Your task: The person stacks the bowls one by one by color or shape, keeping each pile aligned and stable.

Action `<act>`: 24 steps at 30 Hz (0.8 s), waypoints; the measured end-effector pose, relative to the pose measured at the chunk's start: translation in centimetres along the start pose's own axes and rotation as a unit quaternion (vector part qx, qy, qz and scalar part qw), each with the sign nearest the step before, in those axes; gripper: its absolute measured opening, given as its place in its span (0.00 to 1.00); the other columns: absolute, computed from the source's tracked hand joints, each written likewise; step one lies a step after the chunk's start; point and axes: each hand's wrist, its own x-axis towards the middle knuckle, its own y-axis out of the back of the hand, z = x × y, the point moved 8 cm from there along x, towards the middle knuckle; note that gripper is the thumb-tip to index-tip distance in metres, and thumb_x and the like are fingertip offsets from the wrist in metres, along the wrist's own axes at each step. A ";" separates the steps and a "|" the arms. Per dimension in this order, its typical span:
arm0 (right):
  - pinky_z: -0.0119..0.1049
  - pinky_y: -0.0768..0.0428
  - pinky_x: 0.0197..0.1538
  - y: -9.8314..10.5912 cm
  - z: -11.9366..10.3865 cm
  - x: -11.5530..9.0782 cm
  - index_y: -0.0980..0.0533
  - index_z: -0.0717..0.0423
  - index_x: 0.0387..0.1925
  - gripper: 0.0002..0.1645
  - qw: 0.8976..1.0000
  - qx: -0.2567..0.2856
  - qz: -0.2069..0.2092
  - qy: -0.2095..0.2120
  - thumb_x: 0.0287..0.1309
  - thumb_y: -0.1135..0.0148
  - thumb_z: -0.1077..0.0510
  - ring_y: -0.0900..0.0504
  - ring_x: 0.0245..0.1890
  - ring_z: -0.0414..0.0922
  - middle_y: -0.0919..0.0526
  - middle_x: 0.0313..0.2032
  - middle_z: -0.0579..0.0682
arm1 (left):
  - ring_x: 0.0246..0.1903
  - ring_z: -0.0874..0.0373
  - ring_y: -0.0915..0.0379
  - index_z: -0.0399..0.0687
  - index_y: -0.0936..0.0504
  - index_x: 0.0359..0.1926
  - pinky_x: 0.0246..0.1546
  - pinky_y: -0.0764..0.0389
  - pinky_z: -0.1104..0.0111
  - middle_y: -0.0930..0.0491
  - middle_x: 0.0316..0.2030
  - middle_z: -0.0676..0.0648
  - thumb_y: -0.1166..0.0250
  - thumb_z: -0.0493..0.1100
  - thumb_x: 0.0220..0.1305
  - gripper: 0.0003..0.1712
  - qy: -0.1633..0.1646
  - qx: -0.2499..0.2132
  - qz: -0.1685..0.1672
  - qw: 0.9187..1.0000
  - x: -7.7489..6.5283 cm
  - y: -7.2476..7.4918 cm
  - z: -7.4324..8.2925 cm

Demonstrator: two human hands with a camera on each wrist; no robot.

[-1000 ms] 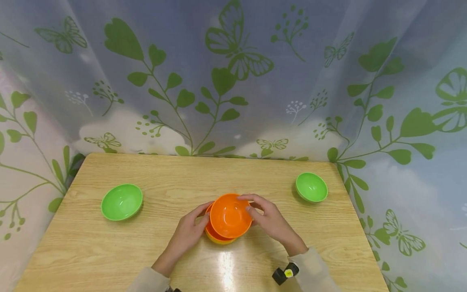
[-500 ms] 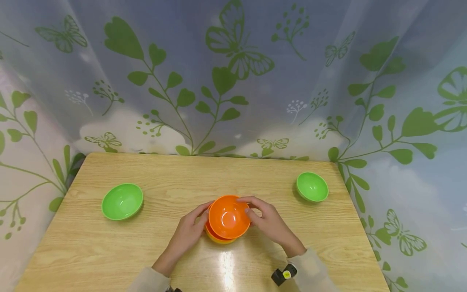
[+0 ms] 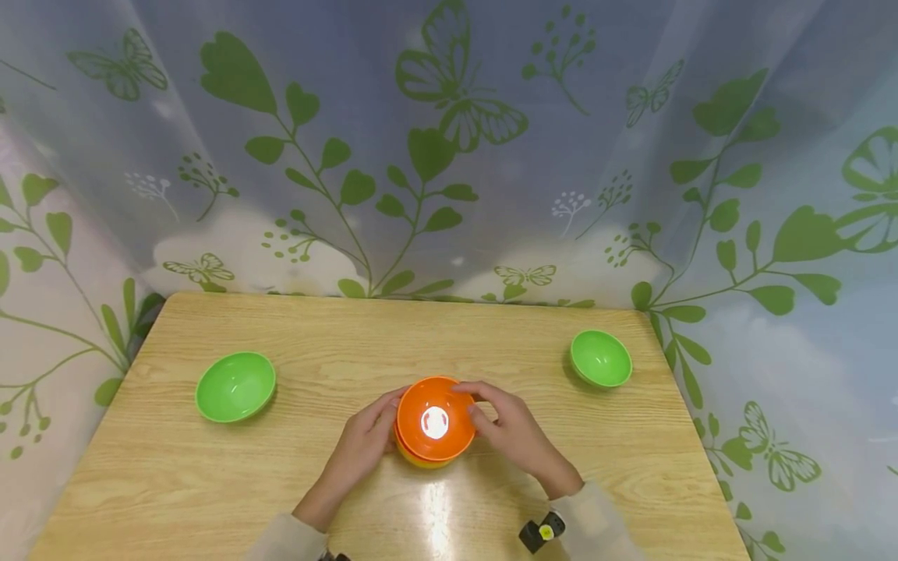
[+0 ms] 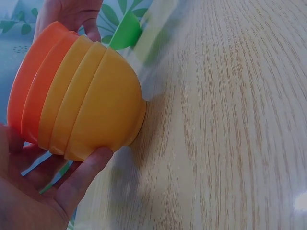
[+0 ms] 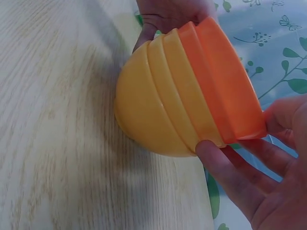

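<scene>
Round orange plastic top bowl (image 3: 436, 444) now nearly centred over matching lower orange bowl (image 4: 45, 88); second ago, sat skewed rightward. Nesting looks almost complete. Left grip (image 3: 361, 440) curled round stack's side, yellow plastic bowls (image 4: 108, 96) lowest; right grip (image 3: 519, 432) pinching top bowl's rim. Stack on pale wooden bench (image 3: 337, 335), between unmoved round green bowls (image 3: 235, 387).

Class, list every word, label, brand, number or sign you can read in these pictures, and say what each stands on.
There is no readable text.
Bowl stack, left green bowl, right green bowl: no lettering visible.
Backdrop: printed leaves and butterflies, no words.
Yellow patch on the black device at the right wrist: too small to tell whether it bears any marking.
</scene>
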 end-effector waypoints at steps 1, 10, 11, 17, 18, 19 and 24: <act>0.36 0.10 0.55 0.0 0.0 0.0 0.19 0.52 0.68 0.22 1.000 -0.003 0.002 0.000 0.79 0.41 0.64 0.16 0.65 0.57 0.15 0.68 0.54 | 0.41 0.58 0.15 0.59 0.19 0.74 0.39 0.08 0.65 0.17 0.70 0.44 0.48 0.50 0.89 0.22 0.002 -0.004 -0.001 1.000 0.0 0.0 0.0; 0.31 0.10 0.40 -0.4 0.0 -0.1 0.20 0.51 0.68 0.23 1.000 -0.018 0.006 -0.002 0.76 0.41 0.66 0.14 0.61 0.56 0.15 0.68 0.55 | 0.49 0.52 0.14 0.59 0.20 0.74 0.40 0.07 0.63 0.19 0.71 0.43 0.50 0.54 0.89 0.23 0.015 -0.023 -0.005 1.000 -0.1 -0.1 -0.4; 0.31 0.10 0.38 -0.4 0.0 -0.1 0.20 0.51 0.68 0.23 1.000 -0.019 0.006 -0.004 0.76 0.41 0.66 0.13 0.61 0.56 0.15 0.68 0.55 | 0.51 0.51 0.14 0.59 0.20 0.74 0.41 0.07 0.64 0.19 0.72 0.42 0.50 0.55 0.89 0.24 0.014 -0.025 -0.006 1.000 -0.1 -0.1 -0.4; 0.30 0.11 0.37 -0.6 0.1 -0.1 0.20 0.51 0.69 0.24 1.000 -0.021 0.006 -0.005 0.77 0.41 0.65 0.13 0.60 0.55 0.16 0.70 0.55 | 0.68 0.42 0.20 0.57 0.21 0.75 0.43 0.06 0.63 0.23 0.75 0.42 0.53 0.60 0.89 0.28 0.012 -0.048 -0.013 0.999 -0.1 -0.1 -0.4; 0.29 0.11 0.38 -0.7 0.1 -0.1 0.21 0.50 0.69 0.24 1.000 -0.021 0.007 -0.002 0.77 0.41 0.65 0.13 0.60 0.55 0.16 0.69 0.55 | 0.69 0.41 0.21 0.57 0.21 0.75 0.43 0.06 0.63 0.23 0.75 0.42 0.54 0.61 0.89 0.29 0.011 -0.052 -0.013 0.999 -0.1 -0.1 -0.4; 0.29 0.10 0.40 -0.7 0.0 -0.1 0.22 0.50 0.71 0.25 1.000 -0.020 0.007 0.002 0.77 0.41 0.65 0.13 0.62 0.56 0.16 0.69 0.55 | 0.69 0.41 0.21 0.57 0.21 0.76 0.43 0.06 0.62 0.24 0.75 0.42 0.54 0.63 0.89 0.30 0.011 -0.052 -0.013 0.999 -0.1 -0.1 -0.4; 0.30 0.11 0.40 -0.7 0.0 -0.2 0.29 0.51 0.78 0.32 1.000 -0.011 0.005 0.015 0.76 0.43 0.66 0.15 0.64 0.56 0.16 0.68 0.55 | 0.61 0.45 0.15 0.60 0.21 0.75 0.43 0.06 0.61 0.22 0.74 0.43 0.51 0.66 0.86 0.31 0.014 -0.036 -0.009 0.999 -0.2 -0.1 -0.3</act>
